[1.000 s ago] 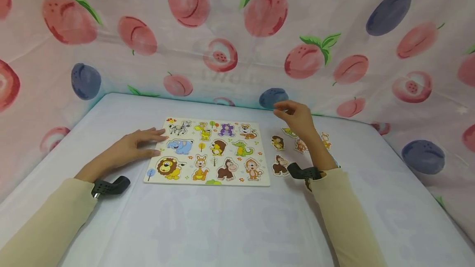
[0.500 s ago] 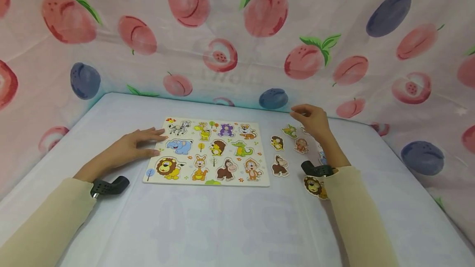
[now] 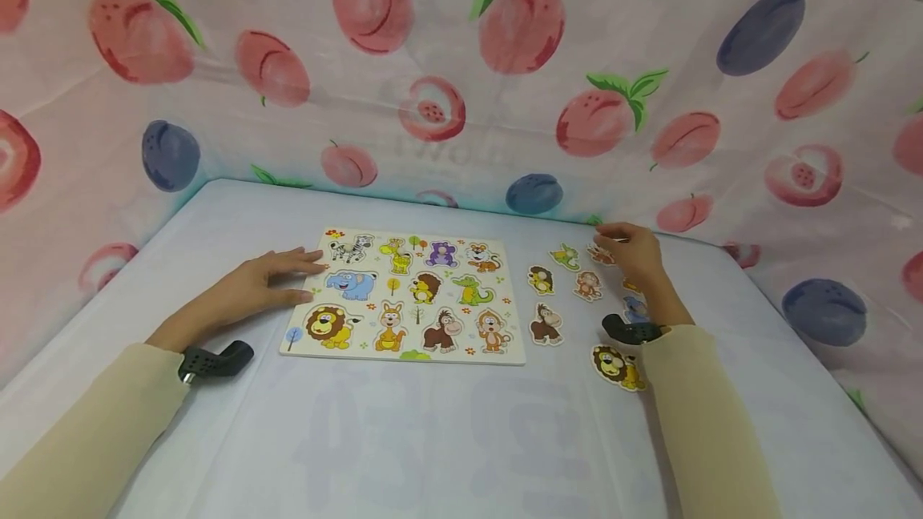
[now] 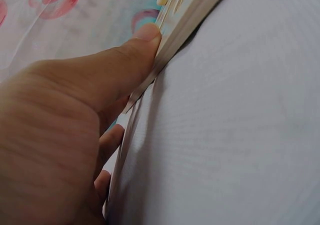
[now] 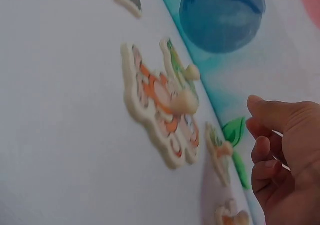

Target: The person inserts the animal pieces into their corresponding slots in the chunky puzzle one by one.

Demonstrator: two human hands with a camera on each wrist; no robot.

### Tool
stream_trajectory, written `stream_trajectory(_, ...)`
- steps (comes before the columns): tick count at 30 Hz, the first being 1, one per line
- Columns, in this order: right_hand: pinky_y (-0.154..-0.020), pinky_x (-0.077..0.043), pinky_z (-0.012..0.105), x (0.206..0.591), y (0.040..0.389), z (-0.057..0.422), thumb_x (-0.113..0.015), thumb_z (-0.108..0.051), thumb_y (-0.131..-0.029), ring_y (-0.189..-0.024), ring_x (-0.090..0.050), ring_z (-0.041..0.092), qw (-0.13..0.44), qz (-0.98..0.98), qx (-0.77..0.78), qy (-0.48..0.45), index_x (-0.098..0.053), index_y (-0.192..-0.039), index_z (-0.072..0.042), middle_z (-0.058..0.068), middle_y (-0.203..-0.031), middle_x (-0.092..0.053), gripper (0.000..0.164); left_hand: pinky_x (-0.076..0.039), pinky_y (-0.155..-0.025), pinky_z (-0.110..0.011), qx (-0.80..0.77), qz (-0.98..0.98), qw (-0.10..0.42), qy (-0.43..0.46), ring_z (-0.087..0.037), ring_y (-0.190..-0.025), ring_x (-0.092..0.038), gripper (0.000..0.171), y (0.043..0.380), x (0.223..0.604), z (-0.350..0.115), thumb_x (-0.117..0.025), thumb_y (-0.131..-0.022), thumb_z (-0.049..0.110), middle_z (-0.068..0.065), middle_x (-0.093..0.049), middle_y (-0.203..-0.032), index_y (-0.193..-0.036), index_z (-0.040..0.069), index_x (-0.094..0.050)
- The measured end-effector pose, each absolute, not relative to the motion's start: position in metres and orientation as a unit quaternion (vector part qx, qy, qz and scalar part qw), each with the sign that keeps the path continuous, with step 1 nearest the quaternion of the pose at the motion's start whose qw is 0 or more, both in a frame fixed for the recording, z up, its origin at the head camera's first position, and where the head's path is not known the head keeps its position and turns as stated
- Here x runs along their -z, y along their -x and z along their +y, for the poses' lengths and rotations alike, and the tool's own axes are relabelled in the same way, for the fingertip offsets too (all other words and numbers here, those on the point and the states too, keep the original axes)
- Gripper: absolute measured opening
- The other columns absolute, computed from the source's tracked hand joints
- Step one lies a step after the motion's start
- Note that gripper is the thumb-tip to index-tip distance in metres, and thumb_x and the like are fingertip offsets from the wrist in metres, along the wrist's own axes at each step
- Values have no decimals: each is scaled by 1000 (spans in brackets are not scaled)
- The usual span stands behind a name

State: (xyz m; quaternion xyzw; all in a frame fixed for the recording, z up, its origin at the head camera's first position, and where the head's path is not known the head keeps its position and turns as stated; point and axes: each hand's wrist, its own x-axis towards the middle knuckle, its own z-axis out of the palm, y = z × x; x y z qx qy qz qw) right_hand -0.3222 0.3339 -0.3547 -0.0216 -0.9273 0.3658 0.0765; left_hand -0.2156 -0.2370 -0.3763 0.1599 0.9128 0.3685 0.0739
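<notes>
A wooden animal puzzle board point(image 3: 404, 357) lies on the white cloth. My left hand point(image 3: 252, 287) rests at its left edge with fairly straight fingers; in the left wrist view the thumb point(image 4: 135, 50) touches the board's rim. My right hand point(image 3: 636, 256) hovers over the loose pieces at the right, fingers loosely curled, holding nothing. Just below its fingertips is a partly covered orange piece point(image 3: 602, 255). Close by lie a crocodile piece point(image 3: 566, 256) and a monkey piece point(image 3: 587, 286), whose round knob shows in the right wrist view. An elephant piece point(image 3: 634, 310) is half hidden behind the wrist.
A hedgehog piece point(image 3: 540, 280) and a gorilla piece point(image 3: 546, 324) lie right of the board. Nearer the front is a lion piece point(image 3: 617, 367), beside the right sleeve point(image 3: 692, 391). A fruit-patterned curtain point(image 3: 461, 38) hangs behind the table point(image 3: 404, 439).
My right hand has moved rightward and down, uncovering the crocodile, monkey and lion pieces. The left hand stays at the board's edge.
</notes>
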Motion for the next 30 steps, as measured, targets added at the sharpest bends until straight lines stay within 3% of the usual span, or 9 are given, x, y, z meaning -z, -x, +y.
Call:
stream_trajectory(8,-42,-42,26,369,323,344,-62,-27,-94,-84,-55,23,52,-919,-385,66,-62,-124,-5,18,-111,-62,37,-11,-108,-66,-360,915,72,-169,-30,-143,-16,55,217,377,-236,-69,-85,45,1,-37,-151,-134,23,-58)
stream_trajectory(20,-44,-42,21,372,326,343,-66,-24,-92,-78,-57,22,66,-930,-356,69,-68,-116,-4,17,-99,-66,31,-10,-107,-66,-360,916,74,-164,-31,-144,-15,56,217,377,-238,-68,-85,47,0,-35,-152,-134,23,-58)
stream_trajectory(30,-44,-43,23,375,327,345,-66,-25,-92,-73,-58,19,74,-935,-340,68,-70,-113,-4,16,-95,-69,30,-10,-108,-65,-362,914,71,-167,-30,-144,-16,55,217,376,-238,-69,-85,45,2,-37,-151,-134,23,-58)
